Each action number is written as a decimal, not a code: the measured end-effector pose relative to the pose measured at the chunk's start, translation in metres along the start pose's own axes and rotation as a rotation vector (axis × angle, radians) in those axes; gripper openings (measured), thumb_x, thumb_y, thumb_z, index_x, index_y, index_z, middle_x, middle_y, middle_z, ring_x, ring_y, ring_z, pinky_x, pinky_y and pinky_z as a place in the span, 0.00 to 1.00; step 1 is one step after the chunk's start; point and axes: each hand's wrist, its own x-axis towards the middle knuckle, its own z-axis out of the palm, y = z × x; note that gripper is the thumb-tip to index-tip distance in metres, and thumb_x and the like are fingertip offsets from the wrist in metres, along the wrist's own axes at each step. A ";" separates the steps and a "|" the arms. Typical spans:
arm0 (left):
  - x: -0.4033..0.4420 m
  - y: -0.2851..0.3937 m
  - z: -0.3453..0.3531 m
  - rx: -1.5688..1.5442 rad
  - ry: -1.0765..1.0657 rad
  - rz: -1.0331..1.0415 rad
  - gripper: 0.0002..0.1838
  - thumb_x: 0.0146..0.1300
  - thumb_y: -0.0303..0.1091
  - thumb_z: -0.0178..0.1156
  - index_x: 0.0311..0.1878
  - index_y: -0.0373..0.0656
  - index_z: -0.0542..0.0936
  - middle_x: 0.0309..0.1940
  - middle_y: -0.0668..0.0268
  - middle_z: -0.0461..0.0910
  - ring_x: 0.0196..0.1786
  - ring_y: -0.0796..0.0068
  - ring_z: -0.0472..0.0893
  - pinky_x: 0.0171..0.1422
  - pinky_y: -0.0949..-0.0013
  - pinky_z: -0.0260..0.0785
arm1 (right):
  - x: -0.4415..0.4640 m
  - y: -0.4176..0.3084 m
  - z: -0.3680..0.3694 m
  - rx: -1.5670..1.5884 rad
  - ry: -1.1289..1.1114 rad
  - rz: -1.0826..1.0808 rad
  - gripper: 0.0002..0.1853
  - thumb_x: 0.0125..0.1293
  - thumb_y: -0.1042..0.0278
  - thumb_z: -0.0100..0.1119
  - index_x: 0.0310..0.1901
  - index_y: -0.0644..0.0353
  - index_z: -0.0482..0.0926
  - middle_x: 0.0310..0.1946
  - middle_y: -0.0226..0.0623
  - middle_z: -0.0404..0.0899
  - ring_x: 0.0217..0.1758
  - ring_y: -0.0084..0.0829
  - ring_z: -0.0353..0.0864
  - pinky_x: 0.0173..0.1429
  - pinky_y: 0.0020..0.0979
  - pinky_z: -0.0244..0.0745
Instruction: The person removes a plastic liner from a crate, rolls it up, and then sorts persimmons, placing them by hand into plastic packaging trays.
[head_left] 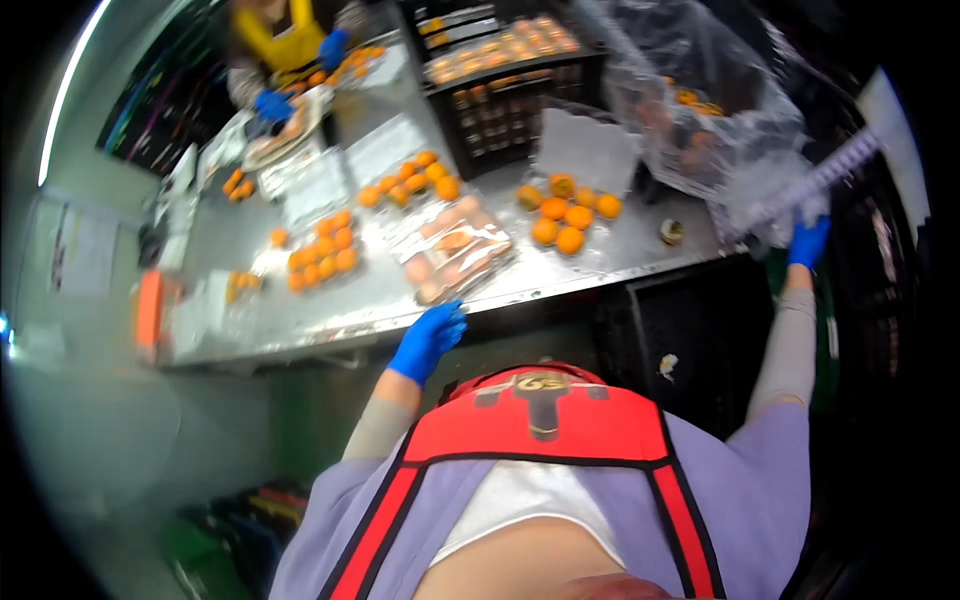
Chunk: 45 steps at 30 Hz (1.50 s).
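Observation:
My left hand (430, 342), in a blue glove, is at the table's front edge with its fingers curled together. Just beyond it lies a clear plastic pack (455, 245) of pale pinkish round items; whether the fingertips grip its corner is not clear. Far to the right, my right hand (808, 242), also blue-gloved, reaches to the rim of a pale purple crate (815, 185) lined with clear plastic (725, 110). The right fingers are blurred and partly hidden there. Loose orange fruits (570, 215) sit on a clear sheet between the hands.
On the metal table (380, 325) are more groups of orange fruits (322, 250) on clear bags. A black crate (510, 95) with packed fruit stands at the back. At the upper left, a person in a yellow apron (280, 40) works with blue-gloved hands. An orange box (152, 308) stands at left.

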 end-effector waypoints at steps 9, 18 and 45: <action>-0.001 0.003 -0.011 -0.021 0.196 0.053 0.18 0.65 0.41 0.55 0.56 0.47 0.76 0.42 0.70 0.79 0.41 0.79 0.79 0.44 0.77 0.71 | 0.028 0.189 0.173 -0.802 -0.333 -0.712 0.24 0.70 0.67 0.42 0.65 0.63 0.61 0.66 0.42 0.63 0.68 0.38 0.62 0.72 0.34 0.53; 0.026 0.008 -0.005 -0.023 0.200 0.018 0.15 0.63 0.42 0.57 0.50 0.47 0.78 0.33 0.70 0.79 0.35 0.81 0.78 0.38 0.79 0.68 | -0.036 0.192 0.164 -0.160 -0.618 -0.543 0.25 0.65 0.66 0.53 0.62 0.67 0.65 0.64 0.49 0.64 0.68 0.42 0.62 0.71 0.37 0.55; 0.042 0.158 -0.228 0.172 0.047 0.301 0.19 0.64 0.39 0.56 0.57 0.44 0.75 0.47 0.69 0.76 0.46 0.80 0.75 0.53 0.75 0.67 | -0.297 -0.369 -0.038 0.649 -0.365 0.036 0.23 0.68 0.77 0.46 0.64 0.70 0.62 0.63 0.46 0.66 0.65 0.35 0.65 0.69 0.35 0.56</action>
